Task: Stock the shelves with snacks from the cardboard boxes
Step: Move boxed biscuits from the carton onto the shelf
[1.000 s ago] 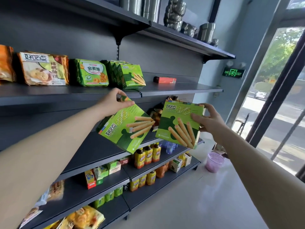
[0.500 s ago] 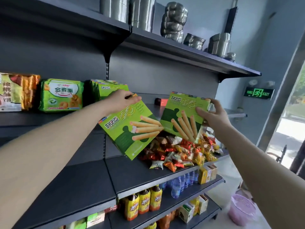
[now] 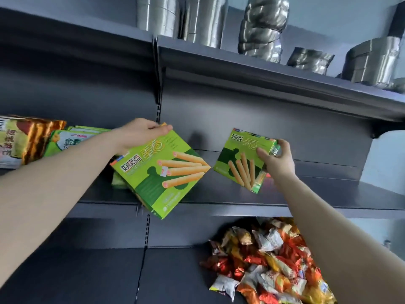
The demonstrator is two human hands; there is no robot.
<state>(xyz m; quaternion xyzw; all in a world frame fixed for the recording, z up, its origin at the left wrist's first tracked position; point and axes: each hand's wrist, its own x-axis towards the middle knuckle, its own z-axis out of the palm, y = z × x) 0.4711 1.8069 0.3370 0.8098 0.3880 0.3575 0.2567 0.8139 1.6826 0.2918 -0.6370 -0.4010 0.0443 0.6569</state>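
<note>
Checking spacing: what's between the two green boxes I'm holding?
Nothing: in the head view only bare grey shelf shows between the left box and the right box.

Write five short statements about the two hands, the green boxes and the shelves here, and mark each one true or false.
1. The left hand grips a green cardboard box of biscuit sticks by its top corner. True.
2. The right hand holds a second green box. True.
3. Both boxes stand upright on the dark grey metal shelf. False: both are held tilted in the hands.
4. Shiny metal containers stand on the top shelf. True.
5. The heap of small foil snack packets lies on the top shelf. False: it lies on the shelf below the boxes.
</note>
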